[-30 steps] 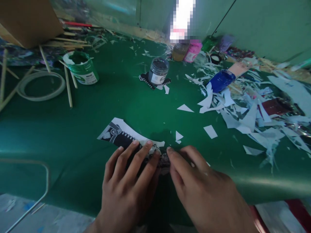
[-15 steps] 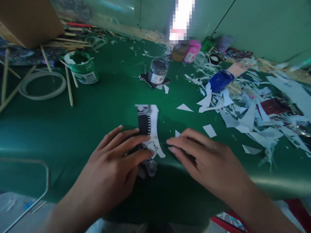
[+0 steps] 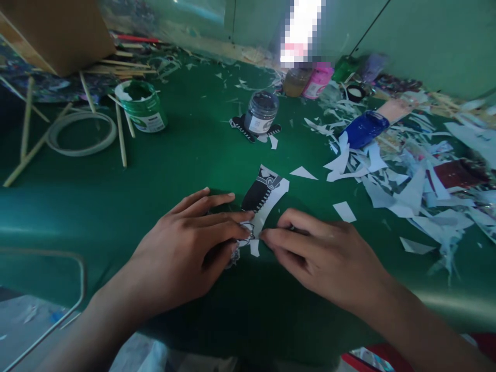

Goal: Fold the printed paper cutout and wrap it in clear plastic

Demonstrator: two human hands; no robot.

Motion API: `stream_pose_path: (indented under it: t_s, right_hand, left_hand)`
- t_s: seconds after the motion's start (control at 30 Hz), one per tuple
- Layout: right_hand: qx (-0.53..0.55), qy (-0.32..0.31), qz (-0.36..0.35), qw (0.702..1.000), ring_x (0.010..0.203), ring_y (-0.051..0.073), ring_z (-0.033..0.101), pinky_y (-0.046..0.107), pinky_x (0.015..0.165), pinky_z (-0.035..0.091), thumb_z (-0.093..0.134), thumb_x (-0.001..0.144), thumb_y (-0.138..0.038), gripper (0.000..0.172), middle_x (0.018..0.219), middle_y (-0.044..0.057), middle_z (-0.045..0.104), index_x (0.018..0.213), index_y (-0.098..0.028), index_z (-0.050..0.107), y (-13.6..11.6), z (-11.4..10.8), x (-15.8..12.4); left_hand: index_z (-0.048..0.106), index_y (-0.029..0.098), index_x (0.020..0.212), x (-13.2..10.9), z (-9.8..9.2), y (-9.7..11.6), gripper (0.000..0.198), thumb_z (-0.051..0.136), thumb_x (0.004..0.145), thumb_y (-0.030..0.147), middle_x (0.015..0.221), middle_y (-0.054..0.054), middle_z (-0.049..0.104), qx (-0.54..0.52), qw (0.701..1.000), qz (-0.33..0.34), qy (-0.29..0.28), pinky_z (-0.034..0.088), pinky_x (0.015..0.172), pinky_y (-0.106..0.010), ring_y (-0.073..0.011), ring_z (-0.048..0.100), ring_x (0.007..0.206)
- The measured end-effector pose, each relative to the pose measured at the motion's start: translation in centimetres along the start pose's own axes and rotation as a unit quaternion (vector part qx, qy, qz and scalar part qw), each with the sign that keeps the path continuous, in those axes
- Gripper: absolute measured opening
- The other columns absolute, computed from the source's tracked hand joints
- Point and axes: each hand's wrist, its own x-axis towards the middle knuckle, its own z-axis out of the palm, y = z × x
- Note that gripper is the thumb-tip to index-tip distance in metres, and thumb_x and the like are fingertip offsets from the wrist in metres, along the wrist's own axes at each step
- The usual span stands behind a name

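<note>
Head view: where do we have the printed paper piece (image 3: 260, 196)?

"On the green table (image 3: 194, 155), partly under our left hand (image 3: 184, 248), whose fingers lie somewhat spread across its lower part."

"And our right hand (image 3: 329, 253)?"

"Its fingertips are bunched together at the paper's right edge; we cannot tell whether they pinch anything."

"What stands beyond?"

"A dark jar (image 3: 262, 113), set on a black cutout (image 3: 243, 129)."
</note>
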Motion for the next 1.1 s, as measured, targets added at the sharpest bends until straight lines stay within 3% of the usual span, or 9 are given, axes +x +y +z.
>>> stream_pose_path:
  t_s: [0.27, 0.43, 0.57, 0.7, 0.8, 0.9, 1.1]
  right_hand:
    - [-0.056, 0.007, -0.037, 0.998, 0.047, 0.006, 0.035, 0.021, 0.043, 0.028, 0.048, 0.09, -0.02, 0.017, 0.08, -0.003, 0.057, 0.088, -0.024, 0.065, 0.2, 0.1, 0.1]
    - [-0.103, -0.022, -0.101, 0.989, 0.045, 0.007, 0.031, 0.025, 0.042, 0.024, 0.045, 0.088, -0.011, 0.024, 0.088, 0.001, 0.059, 0.098, -0.022, 0.064, 0.9, -0.5, 0.2]
    - [-0.112, -0.032, -0.117, 0.986, 0.043, 0.006, 0.029, 0.026, 0.041, 0.022, 0.043, 0.088, -0.011, 0.023, 0.083, 0.002, 0.059, 0.093, -0.02, 0.064, 1.7, -1.3, 0.0]
    - [-0.091, -0.013, -0.068, 0.993, 0.042, 0.005, 0.031, 0.024, 0.04, 0.024, 0.044, 0.09, -0.016, 0.021, 0.08, 0.001, 0.059, 0.089, -0.019, 0.065, 1.3, -1.4, -0.5]
    - [-0.044, 0.0, -0.02, 0.999, 0.047, 0.005, 0.041, 0.021, 0.042, 0.03, 0.047, 0.092, -0.025, 0.022, 0.082, 0.0, 0.06, 0.103, -0.021, 0.066, 0.0, -0.6, -0.9]
    - [-0.056, 0.012, -0.018, 0.998, 0.049, 0.006, 0.044, 0.022, 0.044, 0.03, 0.048, 0.093, -0.03, 0.026, 0.076, -0.001, 0.058, 0.112, -0.024, 0.065, -1.1, 0.2, -1.4]
    - [-0.086, 0.039, 0.011, 0.995, 0.047, 0.005, 0.045, 0.021, 0.043, 0.029, 0.05, 0.093, -0.027, 0.019, 0.074, -0.001, 0.06, 0.094, -0.02, 0.067, -1.3, 0.4, -2.2]
  left_hand:
    - [0.063, 0.033, 0.107, 0.0, -0.1, 0.1, 0.024, 0.05, 0.089, 0.024, 0.125, 0.009, 0.063, 0.001, 1.0, -0.001, 0.004, 0.033, 0.112, -0.049, -0.0184, 0.043, 0.132]
    - [0.065, 0.029, 0.105, 0.1, -0.1, 0.1, 0.025, 0.047, 0.089, 0.02, 0.123, 0.006, 0.065, 0.003, 1.0, -0.001, 0.005, 0.034, 0.111, -0.052, -0.0203, 0.044, 0.131]
    - [0.065, 0.03, 0.105, 0.1, -0.1, 0.1, 0.027, 0.048, 0.089, 0.018, 0.125, 0.007, 0.064, 0.0, 1.0, -0.005, 0.003, 0.034, 0.111, -0.052, -0.0202, 0.044, 0.131]
    - [0.065, 0.032, 0.108, 0.1, -0.1, 0.3, 0.028, 0.05, 0.087, 0.019, 0.126, 0.008, 0.063, -0.005, 1.0, -0.014, 0.008, 0.033, 0.111, -0.051, -0.0208, 0.046, 0.129]
    - [0.064, 0.033, 0.108, 0.2, -0.1, 0.4, 0.028, 0.052, 0.086, 0.02, 0.125, 0.008, 0.063, -0.004, 1.0, -0.02, 0.014, 0.034, 0.109, -0.051, -0.0219, 0.048, 0.127]
    - [0.065, 0.032, 0.108, 0.3, -0.1, 0.5, 0.028, 0.052, 0.086, 0.02, 0.124, 0.007, 0.064, -0.002, 1.0, -0.023, 0.017, 0.036, 0.107, -0.051, -0.0224, 0.049, 0.126]
    - [0.066, 0.032, 0.108, 0.4, -0.1, 0.6, 0.027, 0.052, 0.087, 0.022, 0.122, 0.006, 0.065, 0.009, 1.0, -0.021, 0.02, 0.038, 0.104, -0.049, -0.0229, 0.049, 0.124]
